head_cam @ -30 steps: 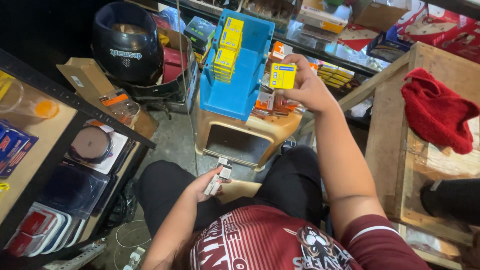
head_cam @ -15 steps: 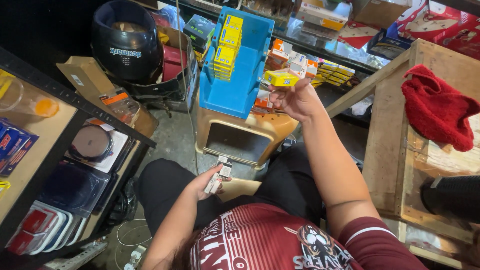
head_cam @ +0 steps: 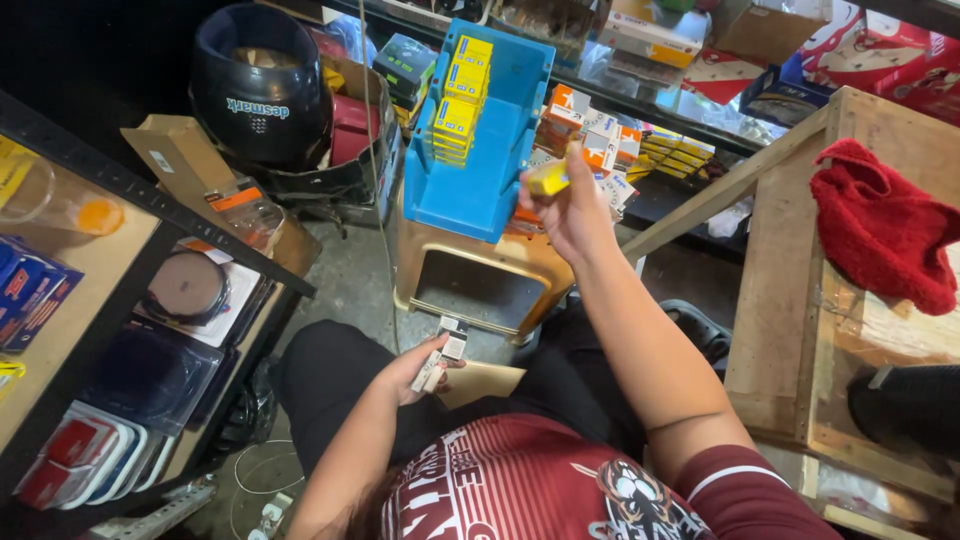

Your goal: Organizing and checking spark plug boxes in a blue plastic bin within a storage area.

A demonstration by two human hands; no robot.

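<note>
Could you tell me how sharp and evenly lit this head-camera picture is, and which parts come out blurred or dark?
Head view: the right hand and its small yellow box are smeared by motion blur; the left hand with its small grey-white object is sharper; the blue tray is brightly lit; the upper-left corner behind the black helmet falls into deep shadow; edges bow slightly from the wide lens.

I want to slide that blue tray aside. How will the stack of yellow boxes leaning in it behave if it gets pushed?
The yellow boxes look like small light cartons, so they would probably shift easily. They lie loosely overlapped up the sloping blue tray, likely to slide down or topple if jolted. The tray sits on a tan stool near its edge, so it may tip.
</note>
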